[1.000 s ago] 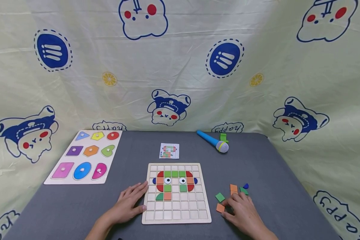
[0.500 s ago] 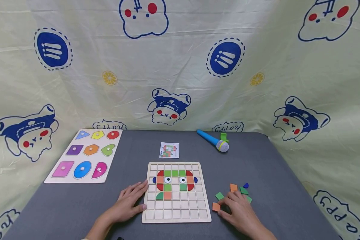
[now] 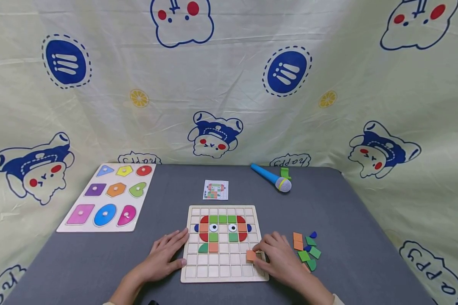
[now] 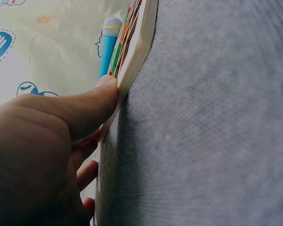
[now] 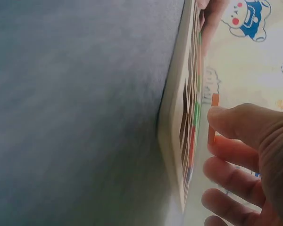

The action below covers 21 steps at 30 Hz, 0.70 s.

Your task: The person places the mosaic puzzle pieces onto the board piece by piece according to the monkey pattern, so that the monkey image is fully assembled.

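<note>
A pale wooden grid board (image 3: 225, 272) lies on the grey table, with red, green, orange and blue tiles and two eye tiles forming a shape in its upper half. My left hand (image 3: 164, 256) rests flat at the board's left edge; in the left wrist view its thumb (image 4: 101, 96) touches the rim. Over the board's right side, my right hand (image 3: 284, 258) pinches an orange square tile (image 3: 250, 256) between thumb and fingertips. The right wrist view shows that orange tile (image 5: 215, 100) edge-on, held just above the board's surface.
Loose tiles (image 3: 315, 253) in green, orange and blue lie right of the board. A small pattern card (image 3: 215, 190) sits behind it. A blue toy microphone (image 3: 267, 175) and a green piece (image 3: 285, 173) are at the back. A shape puzzle board (image 3: 99, 199) lies left.
My right hand has slid an orange tile out of the loose pile and carried it left over the board. More of the pile shows. My left hand stays at the board's edge.
</note>
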{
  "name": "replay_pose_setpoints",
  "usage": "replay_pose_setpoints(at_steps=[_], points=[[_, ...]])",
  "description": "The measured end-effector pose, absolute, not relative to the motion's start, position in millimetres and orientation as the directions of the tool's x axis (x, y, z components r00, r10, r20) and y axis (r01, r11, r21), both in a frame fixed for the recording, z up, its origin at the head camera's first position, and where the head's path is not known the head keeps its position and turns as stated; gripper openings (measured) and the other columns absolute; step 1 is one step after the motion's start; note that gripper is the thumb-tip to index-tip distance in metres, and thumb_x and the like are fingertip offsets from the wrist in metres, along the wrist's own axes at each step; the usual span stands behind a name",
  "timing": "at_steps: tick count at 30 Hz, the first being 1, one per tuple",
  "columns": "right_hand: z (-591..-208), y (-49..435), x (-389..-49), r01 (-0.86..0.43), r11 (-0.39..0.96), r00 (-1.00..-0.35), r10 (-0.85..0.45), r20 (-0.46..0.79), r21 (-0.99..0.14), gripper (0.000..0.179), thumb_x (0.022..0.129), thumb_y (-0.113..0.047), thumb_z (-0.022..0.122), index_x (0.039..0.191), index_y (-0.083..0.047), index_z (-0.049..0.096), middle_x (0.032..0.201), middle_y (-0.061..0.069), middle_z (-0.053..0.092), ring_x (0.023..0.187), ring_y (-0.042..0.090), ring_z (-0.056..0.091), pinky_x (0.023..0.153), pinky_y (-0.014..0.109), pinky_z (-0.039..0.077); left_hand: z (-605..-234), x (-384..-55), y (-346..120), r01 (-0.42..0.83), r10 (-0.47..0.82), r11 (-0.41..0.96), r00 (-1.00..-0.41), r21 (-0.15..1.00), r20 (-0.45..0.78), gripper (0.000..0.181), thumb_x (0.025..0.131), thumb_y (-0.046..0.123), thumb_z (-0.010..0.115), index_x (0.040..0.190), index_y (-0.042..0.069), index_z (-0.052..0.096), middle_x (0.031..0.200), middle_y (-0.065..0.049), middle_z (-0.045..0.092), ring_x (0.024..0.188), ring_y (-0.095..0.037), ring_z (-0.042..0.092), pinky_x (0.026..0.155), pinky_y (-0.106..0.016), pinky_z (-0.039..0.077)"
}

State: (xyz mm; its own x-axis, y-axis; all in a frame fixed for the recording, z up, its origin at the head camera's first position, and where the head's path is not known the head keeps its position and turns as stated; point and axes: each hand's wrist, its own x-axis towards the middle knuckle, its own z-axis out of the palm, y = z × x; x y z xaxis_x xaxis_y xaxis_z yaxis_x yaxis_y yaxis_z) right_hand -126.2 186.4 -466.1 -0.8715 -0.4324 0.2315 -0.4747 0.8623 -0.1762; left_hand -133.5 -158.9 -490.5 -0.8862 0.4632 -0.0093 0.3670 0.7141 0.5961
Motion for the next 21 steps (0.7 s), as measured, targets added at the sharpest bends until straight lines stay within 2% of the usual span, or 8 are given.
replay_pose_setpoints(at_steps=[13,21], points=[[-469.9,143.3,-148.3,-0.583,0.798,-0.800,-0.531,0.280,-0.152,0.014,0.076,-0.031,0.075,0.088,-0.024,0.072,0.085,-0.009,0.055,0.086,0.009,0.040,0.077,0.032,0.034,-490.3,-133.5,-159.1,0.375,0.469,0.710,-0.883,0.595,-0.003,0.069,0.089,0.037,0.061,0.146,0.011,0.035,0.155,-0.006,0.031,0.141,-0.035,0.025,0.103,-0.063,0.017],[-473.7,132.0,-155.4,-0.635,0.768,-0.737,-0.568,0.367,-0.087,0.015,0.072,-0.029,0.079,0.084,-0.024,0.072,0.082,-0.009,0.054,0.082,0.009,0.040,0.076,0.031,0.036,-490.9,-133.7,-159.2,0.374,0.467,0.710,-0.884,0.597,-0.001,0.069,0.088,0.037,0.062,0.146,0.011,0.035,0.155,-0.005,0.031,0.141,-0.035,0.025,0.103,-0.062,0.017]])
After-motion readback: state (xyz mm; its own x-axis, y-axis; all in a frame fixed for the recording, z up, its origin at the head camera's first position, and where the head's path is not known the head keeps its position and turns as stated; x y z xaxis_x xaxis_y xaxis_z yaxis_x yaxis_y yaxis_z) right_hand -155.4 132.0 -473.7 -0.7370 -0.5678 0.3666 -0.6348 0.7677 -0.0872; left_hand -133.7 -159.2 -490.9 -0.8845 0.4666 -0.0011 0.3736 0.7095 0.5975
